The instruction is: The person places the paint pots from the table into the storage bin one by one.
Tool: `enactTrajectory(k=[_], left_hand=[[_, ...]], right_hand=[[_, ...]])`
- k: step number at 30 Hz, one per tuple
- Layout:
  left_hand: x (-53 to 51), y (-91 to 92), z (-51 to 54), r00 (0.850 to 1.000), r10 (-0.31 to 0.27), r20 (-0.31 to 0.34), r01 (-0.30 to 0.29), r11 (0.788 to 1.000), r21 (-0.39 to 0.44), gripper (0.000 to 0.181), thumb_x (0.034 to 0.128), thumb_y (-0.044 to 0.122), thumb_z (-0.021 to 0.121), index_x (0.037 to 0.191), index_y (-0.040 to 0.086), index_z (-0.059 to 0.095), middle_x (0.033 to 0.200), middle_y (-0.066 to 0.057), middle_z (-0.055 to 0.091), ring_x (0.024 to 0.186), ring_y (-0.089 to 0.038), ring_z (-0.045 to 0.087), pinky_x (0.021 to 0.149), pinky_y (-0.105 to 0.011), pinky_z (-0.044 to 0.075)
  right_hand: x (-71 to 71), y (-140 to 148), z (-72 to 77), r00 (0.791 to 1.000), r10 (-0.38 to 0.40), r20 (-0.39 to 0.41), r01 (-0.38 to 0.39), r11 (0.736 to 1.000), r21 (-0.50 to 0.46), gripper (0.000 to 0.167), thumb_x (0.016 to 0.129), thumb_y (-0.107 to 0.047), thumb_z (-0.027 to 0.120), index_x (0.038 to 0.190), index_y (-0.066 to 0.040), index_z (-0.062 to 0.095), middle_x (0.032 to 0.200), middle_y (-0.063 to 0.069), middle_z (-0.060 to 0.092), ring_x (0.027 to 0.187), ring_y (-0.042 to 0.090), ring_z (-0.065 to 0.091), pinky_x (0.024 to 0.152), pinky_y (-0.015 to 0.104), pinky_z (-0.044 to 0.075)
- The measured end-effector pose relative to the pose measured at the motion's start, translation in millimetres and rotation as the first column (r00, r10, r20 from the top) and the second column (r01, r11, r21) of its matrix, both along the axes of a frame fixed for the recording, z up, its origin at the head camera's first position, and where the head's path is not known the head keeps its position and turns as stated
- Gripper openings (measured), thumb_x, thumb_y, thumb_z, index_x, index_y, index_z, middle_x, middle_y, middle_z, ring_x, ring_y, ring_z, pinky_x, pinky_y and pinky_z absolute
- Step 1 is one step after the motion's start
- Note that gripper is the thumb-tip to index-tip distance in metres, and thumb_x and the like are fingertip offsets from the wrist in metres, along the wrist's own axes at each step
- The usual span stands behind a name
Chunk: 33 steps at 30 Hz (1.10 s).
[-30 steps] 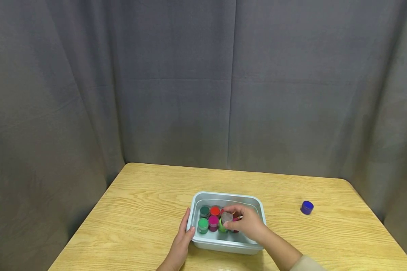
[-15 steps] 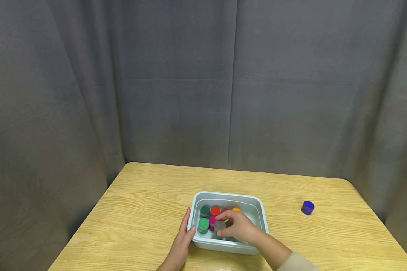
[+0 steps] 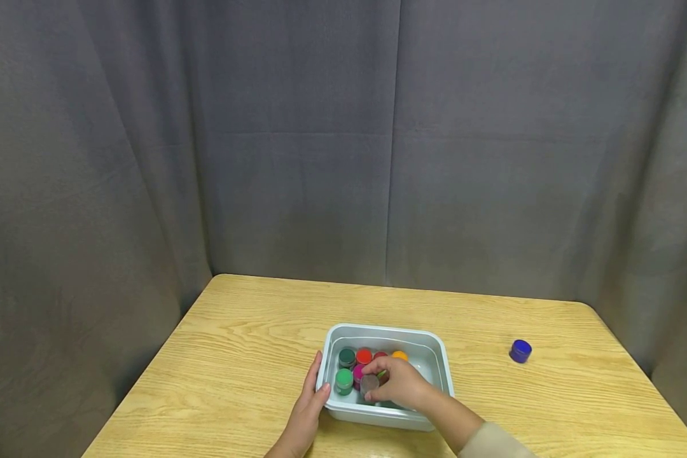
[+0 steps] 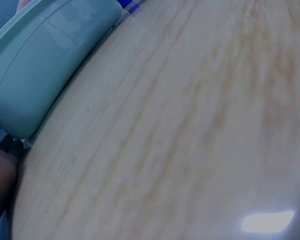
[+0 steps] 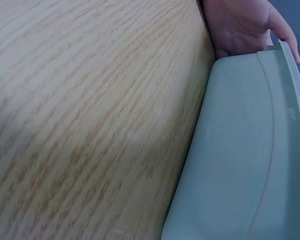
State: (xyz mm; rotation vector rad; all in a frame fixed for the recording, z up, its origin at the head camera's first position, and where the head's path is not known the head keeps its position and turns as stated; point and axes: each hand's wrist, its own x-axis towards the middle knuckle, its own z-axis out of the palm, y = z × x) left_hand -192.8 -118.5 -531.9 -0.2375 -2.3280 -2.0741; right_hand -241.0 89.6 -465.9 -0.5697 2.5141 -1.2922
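A pale blue-green plastic bin (image 3: 378, 416) stands near the table's front. At its left side my left hand (image 3: 305, 410) holds the wall, thumb over the rim and fingers along the outside; the right wrist view shows this left hand (image 5: 240, 25) at the bin's end. Inside the bin, my right hand (image 3: 403, 383) pinches a small jar with a greyish top (image 3: 369, 383) between thumb and fingers. Around it are a green jar (image 3: 344, 380), a dark green jar (image 3: 346, 357), a red jar (image 3: 364, 356), a magenta jar (image 3: 358, 374) and an orange jar (image 3: 400, 355). My fingers partly hide others.
A blue jar (image 3: 520, 350) stands alone on the wooden table (image 3: 263, 312), right of the bin. Grey curtains (image 3: 298, 191) enclose the table's back and sides.
My right hand has moved the grey-topped jar left and toward the bin's front wall, beside the magenta jar. The orange jar has come into sight. My left hand keeps its place.
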Motion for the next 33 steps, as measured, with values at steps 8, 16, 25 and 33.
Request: enactTrajectory(k=[8,16,25,33], left_hand=[[-0.7,0.6,-0.6,1.000,0.001,-0.006,0.000,1.000,0.014,0.061,0.1054,0.028,0.036,0.159,0.013,0.009,0.165,-0.017,0.006,0.151,-0.044,0.002,0.117,-0.068,0.004],[-1.1,0.8,-1.3,1.000,-0.005,-0.007,0.005,1.000,0.027,0.061,0.1055,0.028,0.036,0.159,0.012,0.009,0.165,-0.017,0.006,0.151,-0.043,0.001,0.118,-0.067,0.003],[-1.4,1.0,-2.3,1.000,0.004,-0.006,-0.004,1.000,0.024,0.061,0.1054,0.028,0.036,0.159,0.013,0.010,0.165,-0.017,0.007,0.151,-0.043,0.002,0.117,-0.068,0.004],[-1.4,0.2,-1.7,1.000,-0.006,0.002,0.006,1.000,0.021,0.061,0.1057,0.029,0.035,0.159,0.014,0.009,0.166,-0.016,0.005,0.151,-0.043,0.001,0.118,-0.067,0.004]], right_hand=[[-2.3,-3.7,-4.4,1.000,0.004,-0.008,-0.004,0.999,0.040,0.032,0.071,-0.006,0.086,0.098,-0.008,0.069,0.096,0.001,0.064,0.074,0.012,0.054,0.065,0.021,0.047],[-3.1,-5.5,-7.2,1.000,0.007,-0.013,-0.006,0.999,0.046,0.031,0.071,-0.005,0.085,0.097,-0.008,0.069,0.094,0.000,0.063,0.077,0.012,0.052,0.066,0.020,0.046],[-2.2,-5.6,-5.0,1.000,-0.009,0.005,0.009,0.999,0.036,0.030,0.071,-0.001,0.083,0.098,-0.006,0.069,0.094,0.007,0.061,0.072,0.013,0.056,0.065,0.023,0.050],[-2.9,-1.9,-3.6,1.000,0.008,-0.023,-0.009,1.000,-0.016,0.032,0.072,-0.002,0.082,0.101,-0.004,0.069,0.094,0.011,0.063,0.076,0.015,0.058,0.067,0.023,0.050]])
